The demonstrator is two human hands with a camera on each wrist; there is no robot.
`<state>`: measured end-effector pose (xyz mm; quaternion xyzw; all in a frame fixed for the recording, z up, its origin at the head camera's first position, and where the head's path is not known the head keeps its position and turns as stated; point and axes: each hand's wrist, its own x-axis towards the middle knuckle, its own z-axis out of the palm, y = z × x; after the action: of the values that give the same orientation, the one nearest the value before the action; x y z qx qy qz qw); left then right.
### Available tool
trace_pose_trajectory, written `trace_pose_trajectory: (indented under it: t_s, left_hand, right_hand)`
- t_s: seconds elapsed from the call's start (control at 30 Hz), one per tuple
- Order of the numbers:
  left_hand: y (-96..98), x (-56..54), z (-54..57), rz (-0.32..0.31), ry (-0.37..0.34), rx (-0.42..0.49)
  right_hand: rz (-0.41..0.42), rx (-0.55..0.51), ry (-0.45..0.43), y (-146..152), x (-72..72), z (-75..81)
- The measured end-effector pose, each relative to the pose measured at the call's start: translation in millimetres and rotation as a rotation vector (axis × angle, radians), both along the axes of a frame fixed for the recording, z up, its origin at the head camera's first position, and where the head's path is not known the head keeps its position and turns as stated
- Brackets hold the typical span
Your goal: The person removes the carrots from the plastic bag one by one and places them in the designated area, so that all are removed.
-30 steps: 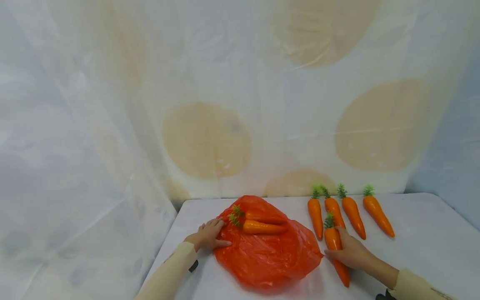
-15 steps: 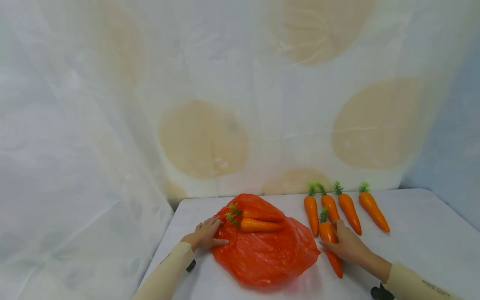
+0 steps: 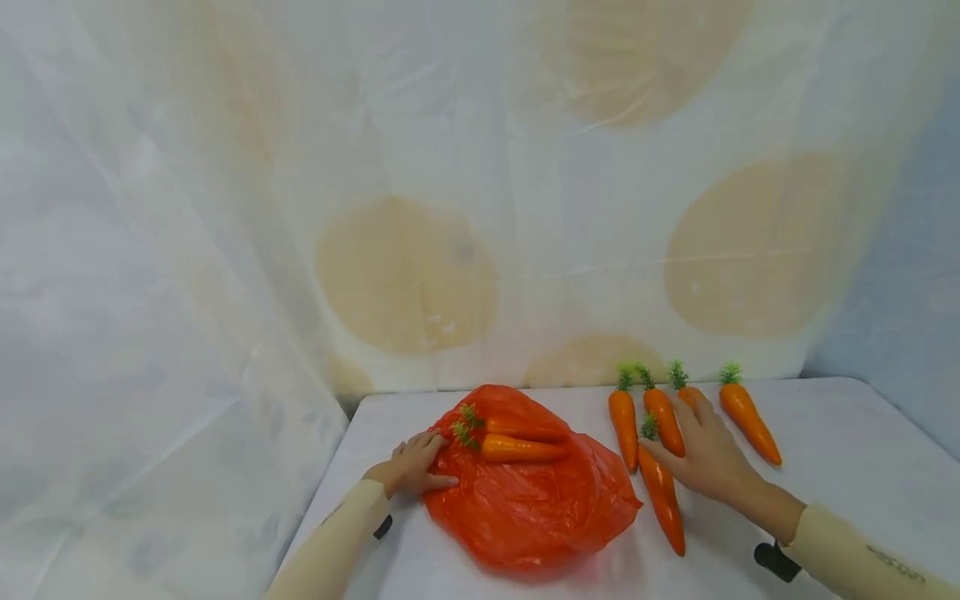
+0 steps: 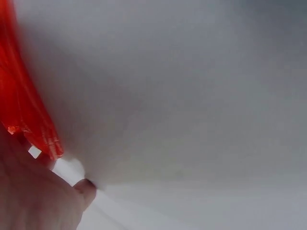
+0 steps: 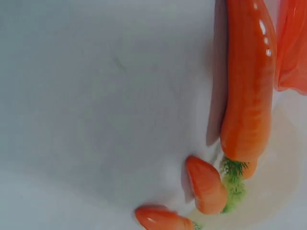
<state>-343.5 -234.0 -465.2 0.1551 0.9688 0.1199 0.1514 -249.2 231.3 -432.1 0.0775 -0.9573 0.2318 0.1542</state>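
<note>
A red plastic bag (image 3: 536,517) lies on the white table. Two orange carrots with green tops, the front carrot (image 3: 521,450) and the rear carrot (image 3: 525,428), lie at the bag; whether on or inside it I cannot tell. My left hand (image 3: 411,465) rests on the bag's left edge, fingers spread. My right hand (image 3: 705,458) is over a group of carrots, its fingers extended and partly covering one far carrot (image 3: 687,397). Just left of its thumb lies the nearest carrot (image 3: 662,500), large in the right wrist view; contact with any carrot is unclear.
Behind the right hand are a left carrot (image 3: 623,421), a middle carrot (image 3: 663,421) and a right carrot (image 3: 750,423). The white table (image 3: 847,467) ends at a back edge against a pale curtain (image 3: 570,208) with tan circles.
My right hand has let go of the nearest carrot and moved away from me toward the far carrots. That carrot shifted slightly left earlier, then stayed put. My left hand has stayed on the bag.
</note>
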Motion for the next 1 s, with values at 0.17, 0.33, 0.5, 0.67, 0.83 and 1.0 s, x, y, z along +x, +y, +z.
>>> trace_pose_trajectory:
  t_s: [0.17, 0.33, 0.5, 0.67, 0.83, 1.0]
  left_hand:
    - [0.0, -6.3, 2.5, 0.007, 0.021, 0.008]
    - [-3.5, -4.3, -3.8, 0.023, 0.016, -0.001]
    - [-4.1, -3.6, -3.9, -0.001, 0.010, 0.001]
    - [-2.8, -3.7, -2.1, -0.005, 0.009, -0.012]
    - [-4.7, -3.7, -1.4, 0.007, 0.011, -0.016]
    - [-1.8, -3.3, -1.7, 0.001, 0.019, -0.011]
  right_hand:
    - [0.030, 0.057, 0.144, -5, -10.2, 8.7]
    - [0.076, 0.012, 0.190, -14, -13.7, 9.9]
    - [0.084, 0.004, 0.243, -20, -15.4, 4.0]
    - [0.098, 0.049, 0.246, -27, -14.2, 8.3]
    - [0.111, 0.101, 0.180, -32, -12.9, 14.3]
    - [0.129, 0.129, 0.136, -35, -12.2, 15.9]
